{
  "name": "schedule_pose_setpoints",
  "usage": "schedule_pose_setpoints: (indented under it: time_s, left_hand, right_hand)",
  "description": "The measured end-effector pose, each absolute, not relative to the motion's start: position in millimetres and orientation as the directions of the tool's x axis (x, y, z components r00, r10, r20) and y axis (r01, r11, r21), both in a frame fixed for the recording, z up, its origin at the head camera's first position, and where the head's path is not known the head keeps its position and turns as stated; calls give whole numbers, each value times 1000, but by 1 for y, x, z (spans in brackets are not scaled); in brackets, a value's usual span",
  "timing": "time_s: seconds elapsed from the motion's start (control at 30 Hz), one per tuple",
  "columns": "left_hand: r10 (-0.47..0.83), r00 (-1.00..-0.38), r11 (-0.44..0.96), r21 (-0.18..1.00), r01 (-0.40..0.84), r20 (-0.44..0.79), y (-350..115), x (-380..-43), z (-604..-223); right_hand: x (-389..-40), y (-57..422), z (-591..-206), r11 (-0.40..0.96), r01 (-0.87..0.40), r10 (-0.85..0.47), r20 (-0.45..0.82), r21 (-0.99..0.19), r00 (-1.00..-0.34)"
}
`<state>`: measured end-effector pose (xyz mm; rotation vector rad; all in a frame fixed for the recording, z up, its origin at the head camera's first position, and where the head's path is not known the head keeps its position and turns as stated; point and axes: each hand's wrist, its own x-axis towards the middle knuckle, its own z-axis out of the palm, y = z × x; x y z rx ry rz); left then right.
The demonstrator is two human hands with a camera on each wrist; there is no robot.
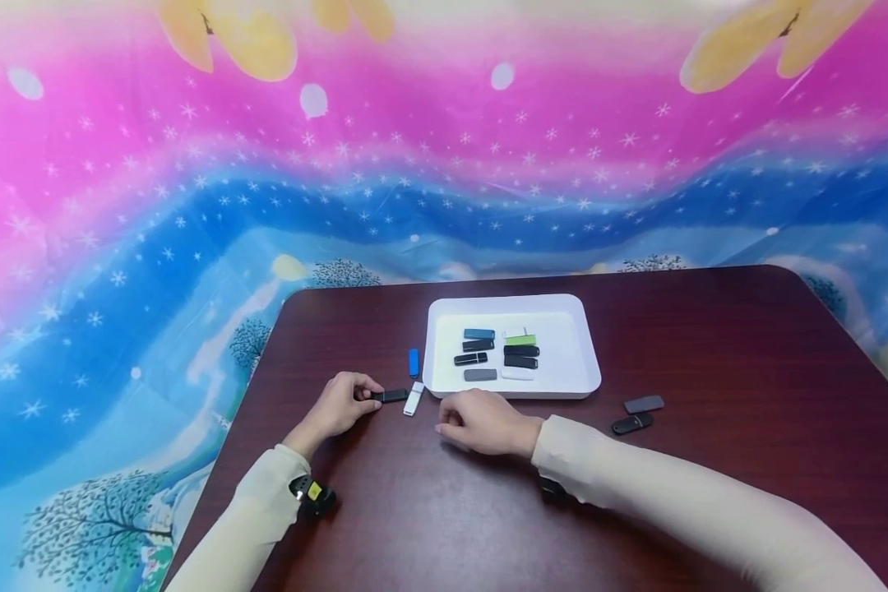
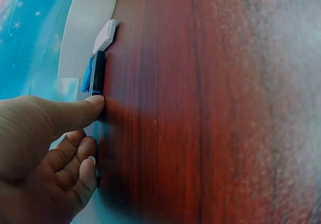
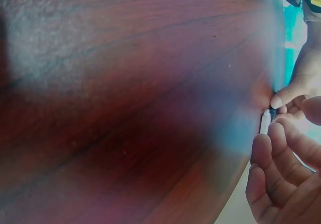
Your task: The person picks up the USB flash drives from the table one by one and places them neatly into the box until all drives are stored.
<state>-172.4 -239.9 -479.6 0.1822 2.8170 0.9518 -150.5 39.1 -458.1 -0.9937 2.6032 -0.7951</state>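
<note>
My left hand [image 1: 338, 403] pinches a black USB flash drive [image 1: 395, 395] between thumb and fingers, low at the table left of the tray. In the left wrist view the thumb lies along the near end of this drive, whose far part sticks out past it. A white USB drive [image 1: 413, 399] lies slanted just beyond its far end, and a blue one [image 1: 413, 362] stands lengthwise behind. My right hand [image 1: 488, 423] is by the tray's front edge, fingers loosely curled with nothing between them. The right wrist view has its fingertips [image 3: 261, 146] overlapping the white drive.
A white tray [image 1: 570, 353] holds several USB drives in two columns, among them a green one [image 1: 520, 339] and a teal one [image 1: 479, 334]. Right of it on the dark table [image 1: 740, 395] lie a grey drive [image 1: 644, 404] and a black drive [image 1: 632, 423].
</note>
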Motion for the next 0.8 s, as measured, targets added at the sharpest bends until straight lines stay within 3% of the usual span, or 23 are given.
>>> schedule_pose_setpoints:
  time_s: [0.8]
  left_hand:
    - [151,-982,765,643,41,-117,-250,-170,-471]
  right_hand:
    - [-151,39,-444,624,-559,-677,-22,-546,-735]
